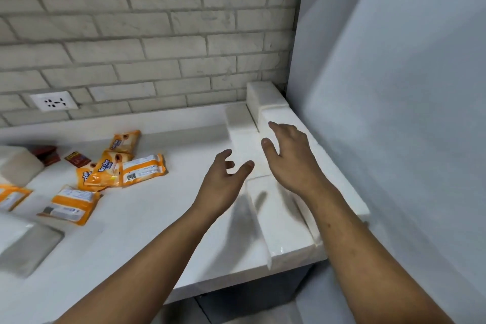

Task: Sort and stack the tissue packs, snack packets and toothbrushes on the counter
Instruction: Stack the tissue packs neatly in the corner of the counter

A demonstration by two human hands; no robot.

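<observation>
Several white tissue packs [286,221] lie in a row along the right side of the white counter [147,223], next to the grey wall. One more stands at the back corner [263,96]. My left hand [223,179] and my right hand [292,158] hover over the middle of the row, fingers spread, holding nothing. Several orange snack packets [123,166] lie scattered at the left. Two more tissue packs sit at the left, one in front [23,244] and one further back [18,166]. No toothbrush can be made out.
Small red packets [77,159] lie behind the orange ones. A wall socket [54,102] sits in the brick wall at the back left. A grey wall [394,113] bounds the counter on the right. The counter's front edge runs below my forearms.
</observation>
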